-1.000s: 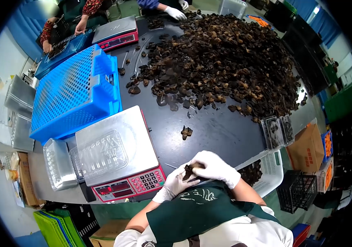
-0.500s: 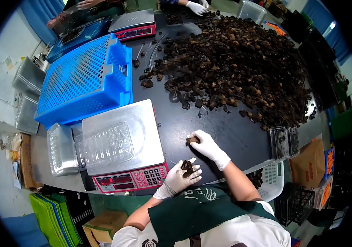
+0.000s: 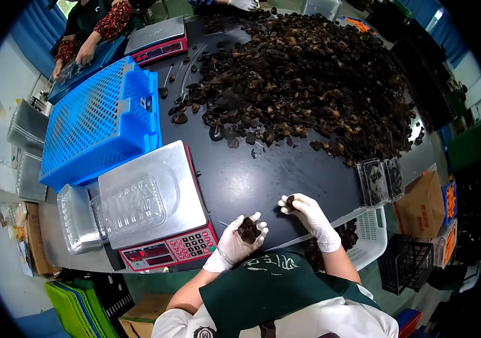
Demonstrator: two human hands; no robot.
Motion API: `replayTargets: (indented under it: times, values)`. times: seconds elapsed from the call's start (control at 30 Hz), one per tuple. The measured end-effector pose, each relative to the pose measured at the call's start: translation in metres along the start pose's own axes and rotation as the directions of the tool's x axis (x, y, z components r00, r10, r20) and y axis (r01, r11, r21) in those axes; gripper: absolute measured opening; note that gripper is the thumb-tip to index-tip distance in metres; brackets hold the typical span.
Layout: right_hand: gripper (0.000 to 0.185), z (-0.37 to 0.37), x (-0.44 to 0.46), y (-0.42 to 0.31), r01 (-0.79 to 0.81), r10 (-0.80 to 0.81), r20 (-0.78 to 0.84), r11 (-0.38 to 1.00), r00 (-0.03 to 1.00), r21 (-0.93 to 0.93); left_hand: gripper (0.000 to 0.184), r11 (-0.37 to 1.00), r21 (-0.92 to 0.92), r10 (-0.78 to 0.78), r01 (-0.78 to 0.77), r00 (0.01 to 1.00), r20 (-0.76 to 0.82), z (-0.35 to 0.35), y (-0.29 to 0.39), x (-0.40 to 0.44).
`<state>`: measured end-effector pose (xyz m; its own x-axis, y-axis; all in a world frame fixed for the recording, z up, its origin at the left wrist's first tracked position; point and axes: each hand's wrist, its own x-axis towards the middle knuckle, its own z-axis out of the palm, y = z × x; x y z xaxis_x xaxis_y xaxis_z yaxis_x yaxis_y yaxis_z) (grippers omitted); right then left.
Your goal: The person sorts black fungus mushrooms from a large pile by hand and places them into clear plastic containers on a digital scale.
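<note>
My gloved left hand (image 3: 239, 239) is turned palm up beside the scale, its fingers curled around a dark wood ear mushroom (image 3: 249, 230). To its right, over the table's near edge, my gloved right hand (image 3: 307, 214) pinches a smaller wood ear mushroom (image 3: 290, 203) between thumb and fingers. A large heap of wood ear mushrooms (image 3: 308, 79) covers the far and right side of the dark table (image 3: 240, 183). Left of my hands stands a scale (image 3: 156, 208) with a clear plastic tray (image 3: 133, 205) on its metal plate.
A blue perforated crate (image 3: 91, 118) and stacked clear trays (image 3: 74, 219) stand at the left. Clear boxes (image 3: 372, 183) sit at the right edge, above a white basket (image 3: 372, 242). Across the table are a second scale (image 3: 156, 42) and a co-worker's hand (image 3: 86, 52).
My right hand has moved right and toward me, still pinching a mushroom piece. The mushroom in my left palm shows more fully. The camera view has shifted, and the co-worker at far left has leaned in.
</note>
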<state>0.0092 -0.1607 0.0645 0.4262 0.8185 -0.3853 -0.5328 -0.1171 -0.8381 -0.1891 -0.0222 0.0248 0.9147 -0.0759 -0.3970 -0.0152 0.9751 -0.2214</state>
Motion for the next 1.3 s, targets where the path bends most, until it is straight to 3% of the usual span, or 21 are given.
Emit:
replayTargets:
  times: [0.17,0.27,0.33,0.4,0.47,0.53,0.6,0.67,0.7,0.73,0.8,0.87,1.0,1.07,1.13,1.17,1.2,1.27,1.3]
  values:
    - [0.028,-0.016,-0.016,0.007,-0.032,0.034,0.015,0.996,0.999,-0.082,0.040,0.999,-0.014,-0.028,0.030,0.995,0.100,-0.009,0.007,-0.002]
    - [0.028,-0.027,-0.016,0.012,-0.055,0.055,0.039,0.998,0.998,-0.020,0.037,0.998,0.015,-0.055,0.054,0.992,0.110,-0.002,0.004,-0.004]
    - [0.029,-0.030,-0.018,0.012,-0.046,0.045,0.049,0.999,0.998,0.002,0.033,0.978,0.148,0.161,-0.144,0.981,-0.111,0.022,-0.005,-0.010]
    - [0.029,-0.023,-0.022,0.004,-0.070,0.071,0.079,0.998,0.994,-0.005,0.027,0.979,0.134,0.165,-0.153,0.983,-0.082,0.023,-0.005,-0.009]
    - [0.032,0.000,-0.026,-0.009,-0.050,0.065,0.063,0.976,0.996,-0.214,0.024,0.974,0.002,0.225,-0.226,0.973,-0.042,0.015,-0.009,-0.002]
    - [0.038,0.022,-0.030,-0.009,0.051,0.001,0.110,0.885,0.994,-0.464,0.022,0.979,0.008,0.203,-0.203,0.979,0.017,0.016,-0.010,-0.001]
    - [0.035,0.045,-0.032,-0.010,0.084,-0.007,0.147,0.851,0.989,-0.518,0.023,0.966,0.155,0.229,-0.206,0.963,-0.146,0.023,-0.013,-0.003]
    - [0.026,0.046,-0.026,0.007,0.110,-0.021,0.147,0.764,0.989,-0.636,0.024,0.968,0.144,0.225,-0.207,0.967,-0.122,0.015,-0.014,-0.002]
    - [0.018,0.045,-0.023,0.016,0.106,-0.039,0.122,0.789,0.992,-0.606,0.024,0.975,0.113,0.201,-0.192,0.977,-0.077,0.016,-0.015,-0.003]
    - [0.015,0.045,-0.020,0.016,0.004,0.035,0.058,0.822,0.998,-0.570,0.025,0.981,0.083,0.179,-0.176,0.983,-0.030,0.018,-0.015,-0.005]
    - [0.016,0.036,-0.017,0.023,-0.004,0.045,0.074,0.880,0.996,-0.476,0.024,0.982,0.111,0.157,-0.153,0.987,-0.030,0.021,-0.013,-0.009]
    - [0.016,0.035,-0.019,0.020,-0.010,0.054,0.086,0.896,0.995,-0.444,0.023,0.935,0.284,0.228,-0.214,0.974,-0.018,0.023,-0.016,-0.012]
    - [0.013,0.039,-0.023,0.009,-0.067,0.087,0.037,0.923,0.996,-0.380,0.030,0.890,0.391,0.281,-0.233,0.957,-0.071,0.021,-0.020,-0.010]
    - [0.015,0.041,-0.027,0.011,-0.013,0.009,-0.011,0.918,1.000,-0.396,0.029,0.885,0.398,0.300,-0.242,0.950,-0.089,0.018,-0.019,-0.009]
    - [0.025,0.049,-0.036,0.002,0.074,-0.046,0.067,0.859,0.997,-0.507,0.027,0.838,0.451,0.410,-0.308,0.900,-0.147,0.018,-0.020,-0.005]
    - [0.035,0.054,-0.037,0.003,0.216,-0.174,0.128,0.779,0.976,-0.589,0.026,0.836,0.459,0.422,-0.301,0.887,-0.187,0.021,-0.021,-0.005]
    - [0.037,0.058,-0.036,0.004,0.401,-0.347,0.223,0.613,0.911,-0.681,0.026,0.836,0.461,0.419,-0.297,0.888,-0.189,0.020,-0.021,-0.005]
    - [0.037,0.063,-0.032,0.010,0.481,-0.466,0.275,0.412,0.841,-0.774,0.024,0.841,0.458,0.389,-0.289,0.910,-0.140,0.018,-0.021,-0.003]
    - [0.030,0.058,-0.030,0.017,0.369,-0.358,0.209,0.469,0.910,-0.802,0.025,0.877,0.411,0.345,-0.250,0.922,-0.176,0.025,-0.022,-0.005]
